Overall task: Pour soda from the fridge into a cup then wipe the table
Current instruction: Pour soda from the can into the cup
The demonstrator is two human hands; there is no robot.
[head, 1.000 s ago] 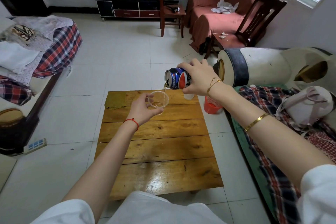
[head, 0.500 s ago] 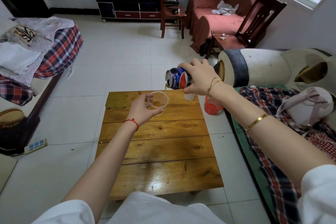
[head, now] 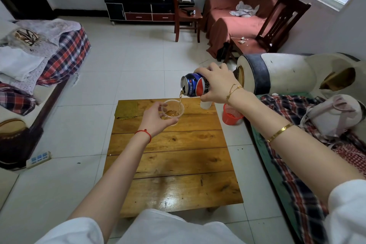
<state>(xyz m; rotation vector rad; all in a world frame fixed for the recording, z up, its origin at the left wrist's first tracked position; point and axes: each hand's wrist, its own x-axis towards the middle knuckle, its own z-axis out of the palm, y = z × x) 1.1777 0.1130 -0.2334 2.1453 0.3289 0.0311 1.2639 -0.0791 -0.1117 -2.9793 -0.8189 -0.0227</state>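
My right hand [head: 215, 83] grips a blue soda can [head: 193, 85], tipped on its side with the opening facing left. A thin brown stream falls from it into a clear plastic cup [head: 172, 112], which my left hand [head: 155, 118] holds just above the far part of the low wooden table [head: 170, 156]. A little brown soda lies in the cup's bottom. An olive-green cloth [head: 126, 109] lies flat on the table's far left corner. Under my right hand a white cup-like object [head: 205, 104] stands at the table's far right edge, mostly hidden.
A small red basket [head: 230, 115] sits on the floor by the table's right side. A bed with plaid bedding [head: 297, 164] runs along the right, another bed [head: 49, 59] stands at the left. A power strip [head: 38, 159] lies on the white tiled floor.
The can stays tipped and the stream keeps running; slightly more soda is in the cup. Both hands hold nearly the same places.
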